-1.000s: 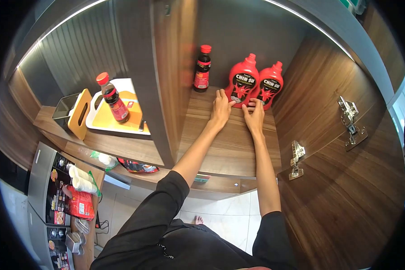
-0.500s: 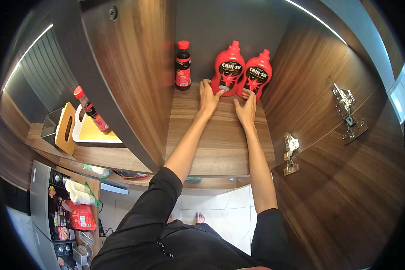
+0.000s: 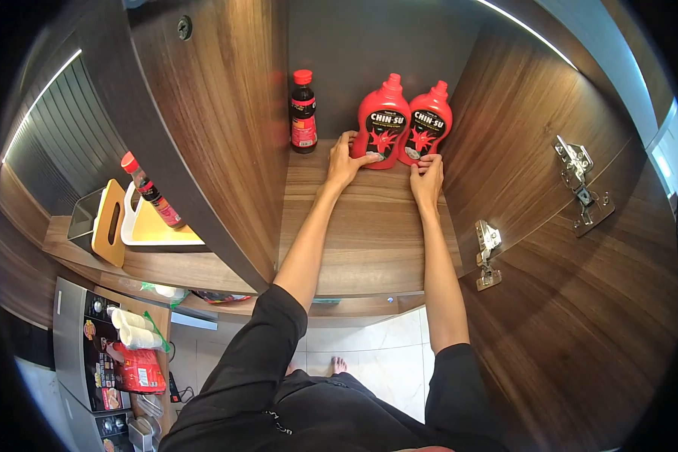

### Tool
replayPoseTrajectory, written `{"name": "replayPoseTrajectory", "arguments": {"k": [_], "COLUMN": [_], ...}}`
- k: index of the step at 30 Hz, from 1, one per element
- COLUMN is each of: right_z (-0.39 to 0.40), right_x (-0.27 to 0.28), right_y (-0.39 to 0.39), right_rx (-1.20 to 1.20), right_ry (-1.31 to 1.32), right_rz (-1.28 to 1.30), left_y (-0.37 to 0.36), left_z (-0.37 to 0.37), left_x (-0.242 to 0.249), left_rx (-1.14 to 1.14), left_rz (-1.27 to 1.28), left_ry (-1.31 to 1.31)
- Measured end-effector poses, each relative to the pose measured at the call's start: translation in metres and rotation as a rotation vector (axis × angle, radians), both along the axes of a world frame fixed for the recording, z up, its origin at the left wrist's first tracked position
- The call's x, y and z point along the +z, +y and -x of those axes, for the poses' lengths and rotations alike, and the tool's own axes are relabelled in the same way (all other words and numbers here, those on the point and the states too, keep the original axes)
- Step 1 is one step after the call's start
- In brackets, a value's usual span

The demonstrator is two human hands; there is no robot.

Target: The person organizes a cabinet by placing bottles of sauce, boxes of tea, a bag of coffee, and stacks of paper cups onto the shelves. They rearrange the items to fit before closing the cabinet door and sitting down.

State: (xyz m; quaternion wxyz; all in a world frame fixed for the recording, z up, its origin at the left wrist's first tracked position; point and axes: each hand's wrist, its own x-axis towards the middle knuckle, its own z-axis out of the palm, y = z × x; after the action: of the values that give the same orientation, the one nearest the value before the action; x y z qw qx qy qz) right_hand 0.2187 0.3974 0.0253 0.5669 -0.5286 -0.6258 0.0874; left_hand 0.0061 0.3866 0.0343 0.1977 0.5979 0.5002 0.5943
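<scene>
**Both hands at the foot of the two red bottles**

My left hand (image 3: 341,162) rests fingers spread against the base of the left red bottle (image 3: 384,124), touching but not gripping. My right hand (image 3: 427,179) lies flat, fingertips at the base of the right red bottle (image 3: 428,126); it holds nothing. Both bottles stand upright, touching, at the shelf (image 3: 369,226) back, at 12 o'clock from my hands. A dark sauce bottle (image 3: 303,113) stands at 10 o'clock from my left hand, apart.

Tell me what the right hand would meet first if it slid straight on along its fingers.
The right hand points at the right-hand red Chin-Su squeeze bottle; its fingers already seem to touch the base, though depth is unclear.
</scene>
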Motion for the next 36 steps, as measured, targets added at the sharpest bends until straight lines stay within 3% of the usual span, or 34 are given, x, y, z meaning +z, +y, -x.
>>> {"name": "replayPoseTrajectory", "arguments": {"k": [5,14,19,22,24,26,29,36], "right_z": [-0.003,-0.006,-0.007,-0.002,-0.003,-0.007,-0.015,-0.014], "right_x": [-0.003,0.0,-0.004,-0.008,-0.01,-0.008,-0.018,-0.002], "right_y": [-0.001,-0.04,-0.054,-0.049,-0.046,-0.046,-0.035,-0.037], "right_rx": [0.037,0.036,0.22,0.275,0.29,0.204,0.078,0.033], "right_ry": [0.057,0.251,-0.02,-0.042,0.047,0.015,-0.022,0.136], "right_rz": [0.021,-0.07,-0.037,0.009,-0.023,-0.091,-0.112,0.005], "left_y": [-0.014,-0.009,0.007,0.023,0.012,0.021,0.015,-0.002], "left_z": [-0.001,-0.053,-0.059,-0.066,-0.072,-0.086,-0.099,-0.094], "left_x": [0.007,0.005,-0.007,-0.015,0.001,-0.015,-0.014,-0.001], "left_rx": [-0.203,-0.181,-0.126,-0.107,-0.397,-0.141,-0.044,-0.072], "left_rz": [0.062,-0.04,-0.027,-0.17,-0.14,-0.128,-0.098,-0.01], "left_ry": [-0.018,0.126,0.126,0.36,0.157,0.4,0.54,0.503]}}
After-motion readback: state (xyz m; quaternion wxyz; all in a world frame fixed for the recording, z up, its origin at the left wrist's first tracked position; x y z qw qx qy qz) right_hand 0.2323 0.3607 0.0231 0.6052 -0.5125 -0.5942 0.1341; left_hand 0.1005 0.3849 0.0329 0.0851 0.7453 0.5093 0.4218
